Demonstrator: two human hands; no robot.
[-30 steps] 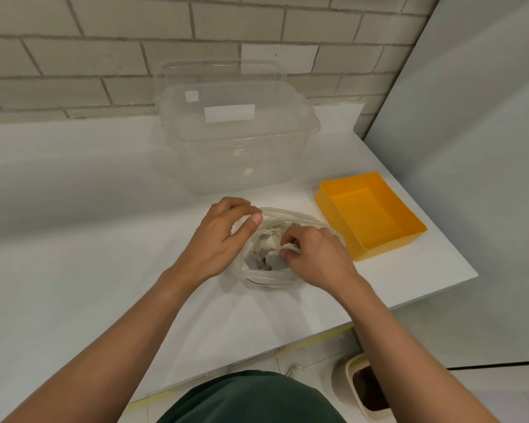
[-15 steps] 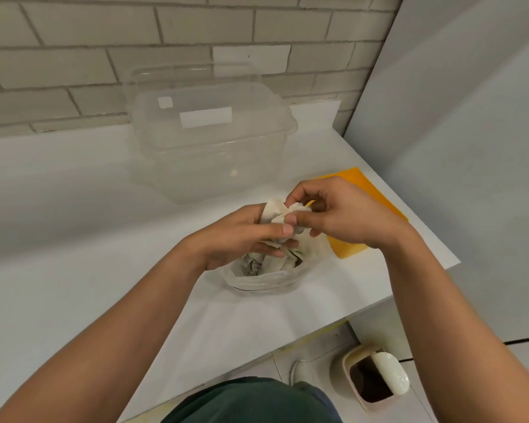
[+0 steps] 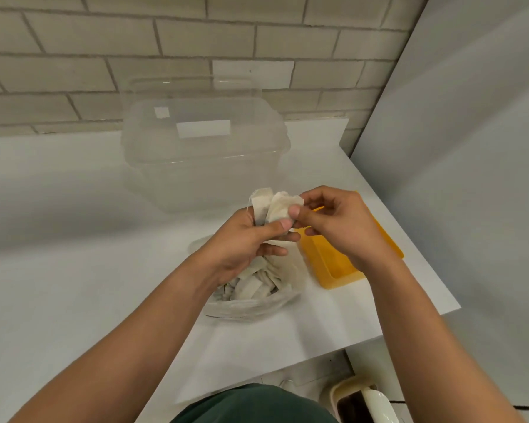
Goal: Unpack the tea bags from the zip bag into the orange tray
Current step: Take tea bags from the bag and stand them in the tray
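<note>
Readable writing: none. The two white labels (image 3: 202,128) on the clear container (image 3: 205,178), upper centre of frame, show no text I can make out. My left hand (image 3: 242,242) grips a bunch of tea bags (image 3: 269,206) at frame centre, above the zip bag (image 3: 251,311). My right hand (image 3: 342,227) pinches one of them between thumb and forefinger. They are off-white, crumpled paper sachets. A further pile (image 3: 251,285) lies inside the open zip bag on the white bench (image 3: 74,270). The orange tray (image 3: 336,276) sits just right of the zip bag, partly behind my right hand.
</note>
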